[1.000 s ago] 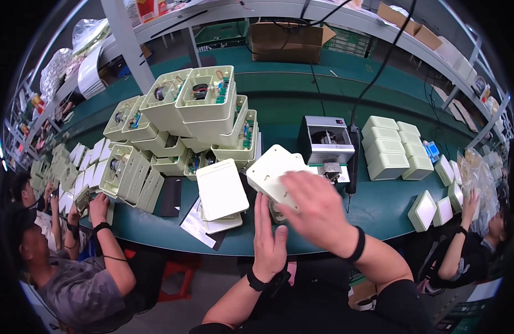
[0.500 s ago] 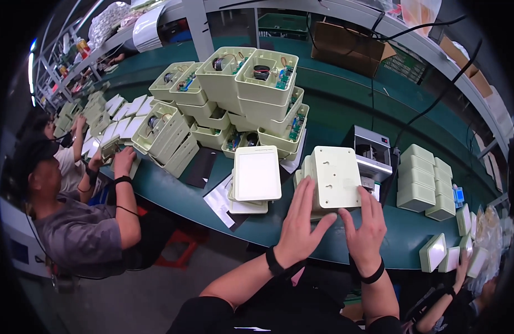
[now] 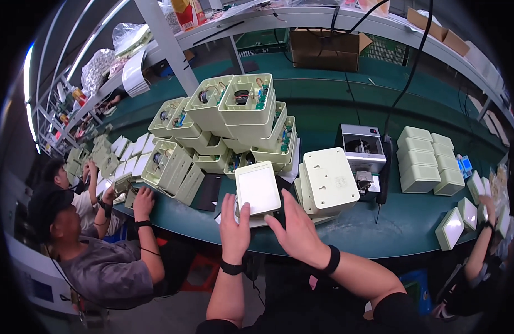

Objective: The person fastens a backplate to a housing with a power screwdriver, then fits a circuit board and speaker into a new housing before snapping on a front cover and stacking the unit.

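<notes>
Both my hands are around the near end of a small stack topped by a pale green cover with a white panel [image 3: 258,186]. My left hand [image 3: 234,231] is open at its left edge, fingers upright, thumb over the cover's near corner. On the other side my right hand [image 3: 300,231] is open too, fingers spread, close to the right edge; I cannot tell whether it touches. Neither hand grips anything. Just right of that stands another stack of pale green covers, its top one back up [image 3: 330,178] with keyhole slots and corner holes.
Open pale green housings [image 3: 247,103] with circuit boards and speakers are piled behind. A silver machine [image 3: 361,147] and a black electric screwdriver [image 3: 386,172] stand right. Further right are stacked closed boxes [image 3: 419,161]. Co-workers sit at left [image 3: 101,261] and right [image 3: 463,284].
My hands have moved left, from the stack with the back-up cover to the one with the white panel. The view has shifted too. Both hands stay open.
</notes>
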The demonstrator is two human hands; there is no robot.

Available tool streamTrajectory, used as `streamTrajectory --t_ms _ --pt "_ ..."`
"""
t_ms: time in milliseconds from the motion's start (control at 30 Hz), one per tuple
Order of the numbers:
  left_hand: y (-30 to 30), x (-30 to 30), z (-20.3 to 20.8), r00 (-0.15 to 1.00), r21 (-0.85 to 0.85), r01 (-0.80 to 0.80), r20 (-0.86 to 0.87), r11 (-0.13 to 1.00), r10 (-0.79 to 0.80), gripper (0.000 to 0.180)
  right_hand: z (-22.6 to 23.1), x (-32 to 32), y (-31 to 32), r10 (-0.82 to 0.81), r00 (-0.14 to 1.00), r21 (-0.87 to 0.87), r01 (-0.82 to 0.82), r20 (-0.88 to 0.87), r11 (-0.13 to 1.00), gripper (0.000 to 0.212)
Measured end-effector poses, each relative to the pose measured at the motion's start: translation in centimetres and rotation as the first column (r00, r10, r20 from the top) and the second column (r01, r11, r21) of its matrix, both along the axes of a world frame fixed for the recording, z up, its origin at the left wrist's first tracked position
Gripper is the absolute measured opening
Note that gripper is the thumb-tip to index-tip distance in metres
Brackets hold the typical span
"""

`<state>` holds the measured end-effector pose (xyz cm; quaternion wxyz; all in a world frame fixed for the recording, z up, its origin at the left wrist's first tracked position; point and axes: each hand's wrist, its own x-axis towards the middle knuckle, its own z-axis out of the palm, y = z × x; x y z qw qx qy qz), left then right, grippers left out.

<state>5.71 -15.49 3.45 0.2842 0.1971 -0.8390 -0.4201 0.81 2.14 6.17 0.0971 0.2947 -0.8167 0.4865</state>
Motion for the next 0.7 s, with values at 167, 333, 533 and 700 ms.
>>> streamTrajectory --t_ms 167,333,533,700 --pt "0.6 0.2 0.0 0.994 0.043 0.105 -0.037 0.994 -0.104 0.054 0.4 0.1 -1.2 0.073 0.976 0.017 -0.078 0.206 0.997 0.071" --pt "4.1 2.4 2.5 0.918 0.368 0.154 -0.397 0.917 0.004 0.053 2.7 2.5 0.4 0.088 0.991 -0.165 -0.07 0.101 0.984 0.068" --pt "4.8 3.7 5.7 0.822 0.172 0.431 -0.48 0.886 -0.307 0.051 4.1 3.5 5.8 0.48 0.708 -0.72 0.059 0.518 0.691 0.069" --pt "0.6 -3.8 11.7 0.9 -0.308 0.264 -0.263 0.914 -0.349 0.05 3.8 5.1 12.5 0.414 0.811 -0.72 0.012 0.413 0.694 0.062"
